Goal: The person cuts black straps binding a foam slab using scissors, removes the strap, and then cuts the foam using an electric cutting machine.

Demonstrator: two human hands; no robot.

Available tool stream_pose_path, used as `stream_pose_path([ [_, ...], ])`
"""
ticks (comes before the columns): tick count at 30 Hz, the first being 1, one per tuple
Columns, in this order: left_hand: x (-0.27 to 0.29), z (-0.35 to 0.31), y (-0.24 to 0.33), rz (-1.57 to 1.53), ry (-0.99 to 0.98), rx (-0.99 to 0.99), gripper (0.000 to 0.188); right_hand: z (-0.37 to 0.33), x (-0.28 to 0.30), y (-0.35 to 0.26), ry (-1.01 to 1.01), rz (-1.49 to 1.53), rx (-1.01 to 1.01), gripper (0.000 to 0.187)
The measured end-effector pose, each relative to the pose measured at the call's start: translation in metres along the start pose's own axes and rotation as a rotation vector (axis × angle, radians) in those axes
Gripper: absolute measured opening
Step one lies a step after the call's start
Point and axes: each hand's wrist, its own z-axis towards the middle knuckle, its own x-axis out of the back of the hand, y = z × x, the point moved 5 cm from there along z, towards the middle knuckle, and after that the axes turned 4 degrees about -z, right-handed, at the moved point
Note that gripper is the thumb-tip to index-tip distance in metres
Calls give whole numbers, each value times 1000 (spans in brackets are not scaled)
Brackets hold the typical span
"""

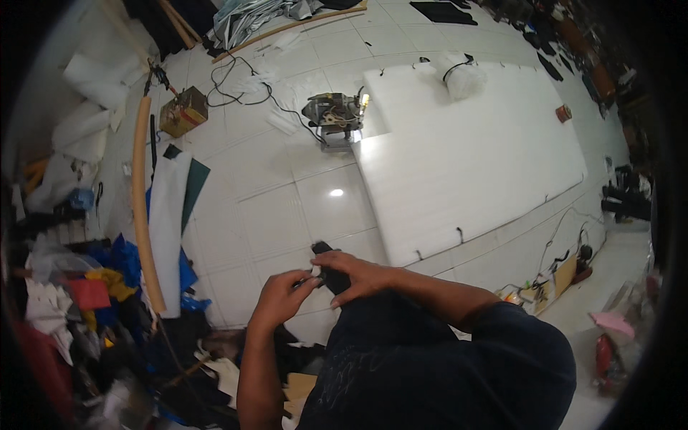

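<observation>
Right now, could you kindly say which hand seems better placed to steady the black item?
Probably the right hand: it spans the black item, while the left hand pinches near the item's left edge.

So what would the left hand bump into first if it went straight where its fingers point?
Probably the black thing at the right hand, though the left hand may already touch it.

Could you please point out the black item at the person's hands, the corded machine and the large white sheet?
Black item (pixel 334 280): head view, its visible middle.
Corded machine (pixel 334 111): head view, its upper body.
Large white sheet (pixel 473 158): head view, bare middle.
</observation>
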Motion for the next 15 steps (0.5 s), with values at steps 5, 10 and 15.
stream_pose_path([
  [5, 165, 92, 22, 59, 7, -84, 20, 133, -6, 11, -136, 660, -340, 32],
  [10, 368, 152, -44, 16, 170, -101, 22, 248, 68, 31, -74, 597, -415, 28],
  [15, 533, 186, -114, 5, 454, -30, 18, 329, 133, 32, -5, 228, -393, 35],
])
